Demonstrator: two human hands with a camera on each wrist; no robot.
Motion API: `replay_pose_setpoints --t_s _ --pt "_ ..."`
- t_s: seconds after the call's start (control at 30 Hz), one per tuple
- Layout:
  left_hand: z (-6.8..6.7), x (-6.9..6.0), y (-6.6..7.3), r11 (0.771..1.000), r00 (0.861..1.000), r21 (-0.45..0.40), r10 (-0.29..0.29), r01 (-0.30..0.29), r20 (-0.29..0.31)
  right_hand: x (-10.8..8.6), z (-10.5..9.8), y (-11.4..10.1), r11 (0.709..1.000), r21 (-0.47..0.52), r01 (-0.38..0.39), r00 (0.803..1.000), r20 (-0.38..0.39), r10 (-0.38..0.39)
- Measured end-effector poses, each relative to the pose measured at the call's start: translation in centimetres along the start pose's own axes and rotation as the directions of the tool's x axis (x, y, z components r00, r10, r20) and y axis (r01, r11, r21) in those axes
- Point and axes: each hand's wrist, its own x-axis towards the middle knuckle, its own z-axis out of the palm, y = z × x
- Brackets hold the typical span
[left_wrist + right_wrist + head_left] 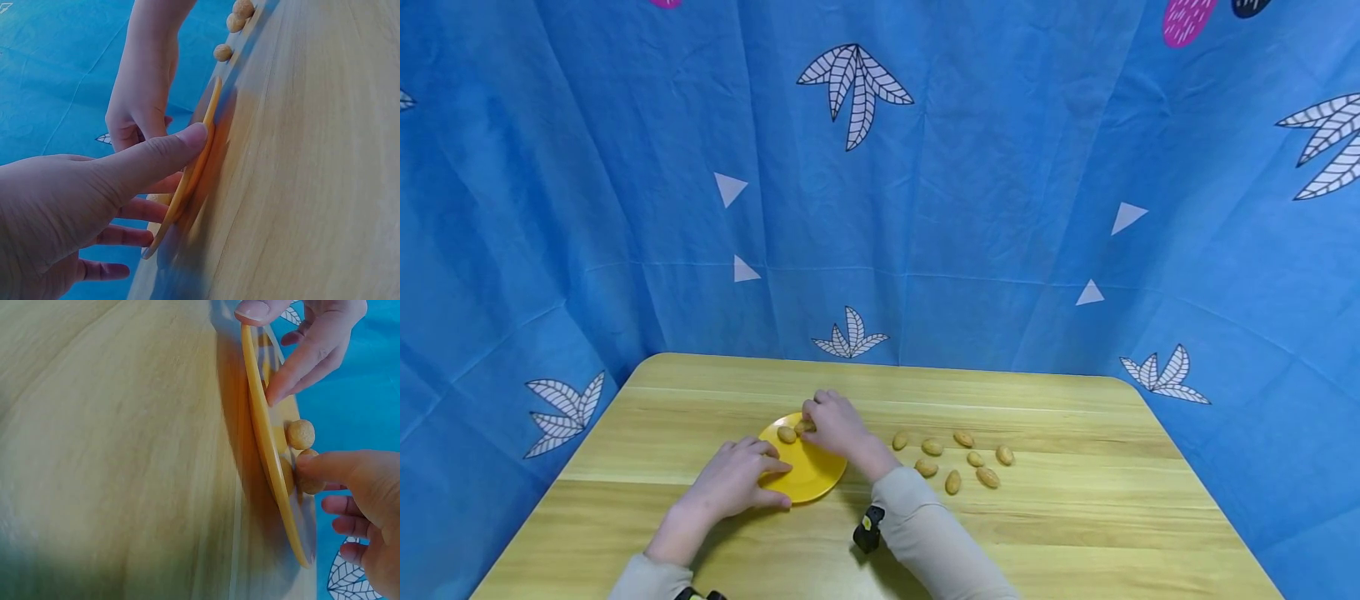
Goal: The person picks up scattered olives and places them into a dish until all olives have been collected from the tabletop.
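Note:
A shallow yellow plate (808,477) sits on the wooden table. My left hand (737,479) is at its left side, thumb against the near rim and fingers spread loosely over the plate, as the left wrist view also shows. Over the far part of the plate, my right hand (837,427) pinches a tan, oval, nut-like piece (311,482) between thumb and fingers, low against the plate. Beside it another such nut (786,435) lies on the plate. The right fingertips are partly hidden behind the nut and hand.
Several more tan nuts (932,447) lie scattered on the table (1075,517) to the right of the plate, beyond the right forearm. A blue patterned curtain (970,208) hangs behind the table's far edge.

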Motion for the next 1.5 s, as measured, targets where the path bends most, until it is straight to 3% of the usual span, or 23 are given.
replay_pose_setpoints --t_s 0.5,0.9,1.27,1.5 --pt "-0.3 0.0 0.2 1.000 1.000 0.005 0.005 -0.005 0.010 -1.5 -1.6 0.7 0.995 0.093 -0.038 0.999 -0.026 0.041" --pt "-0.2 0.1 0.1 1.000 1.000 -0.006 -0.004 0.004 0.021 -5.0 -4.0 2.7 0.983 0.177 -0.049 0.991 -0.113 0.070" --pt "0.0 0.0 0.1 1.000 1.000 -0.014 0.001 0.000 0.017 -8.4 -5.1 5.6 0.977 0.207 -0.054 0.962 -0.252 0.106" --pt "-0.2 0.0 0.0 1.000 1.000 -0.015 0.001 0.000 0.021 -10.6 -5.5 6.9 0.976 0.195 -0.099 0.959 -0.242 0.145"
